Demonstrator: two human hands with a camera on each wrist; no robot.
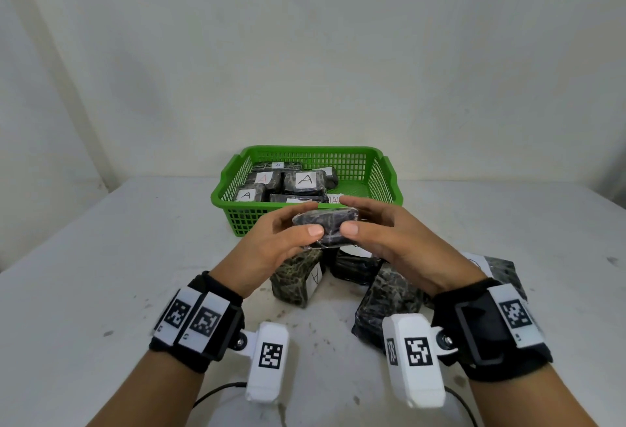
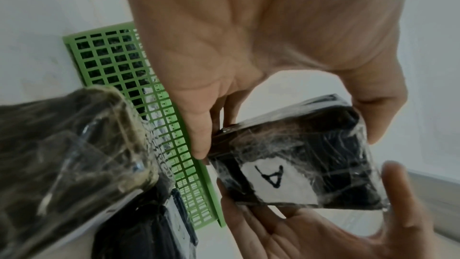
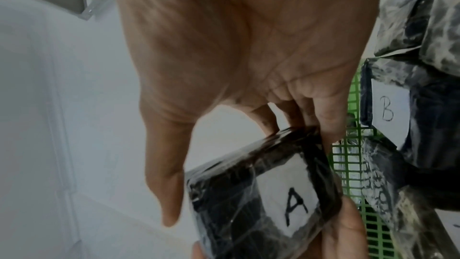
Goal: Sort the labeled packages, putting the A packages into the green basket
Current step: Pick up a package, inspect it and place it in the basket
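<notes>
Both hands hold one dark, film-wrapped package (image 1: 325, 225) just in front of the green basket (image 1: 244, 221), above the table. My left hand (image 1: 312, 220) pinches its left end between thumb and fingers, and my right hand (image 1: 346, 216) pinches its right end. In the left wrist view the package (image 2: 311, 145) shows a white label marked A on its underside, with the left hand (image 2: 286, 145) around it. The right wrist view shows the same A label on the package (image 3: 224, 194), held by the right hand (image 3: 248, 179). Several A packages (image 1: 306, 181) lie in the basket.
Under my hands lie more wrapped packages: one labelled A (image 1: 298, 279), a dark one (image 1: 352, 269), a large one (image 1: 386, 304) and one at the right (image 1: 498, 269). A package labelled B (image 3: 388, 113) lies beside the basket wall (image 3: 348, 164). A white wall stands behind the table.
</notes>
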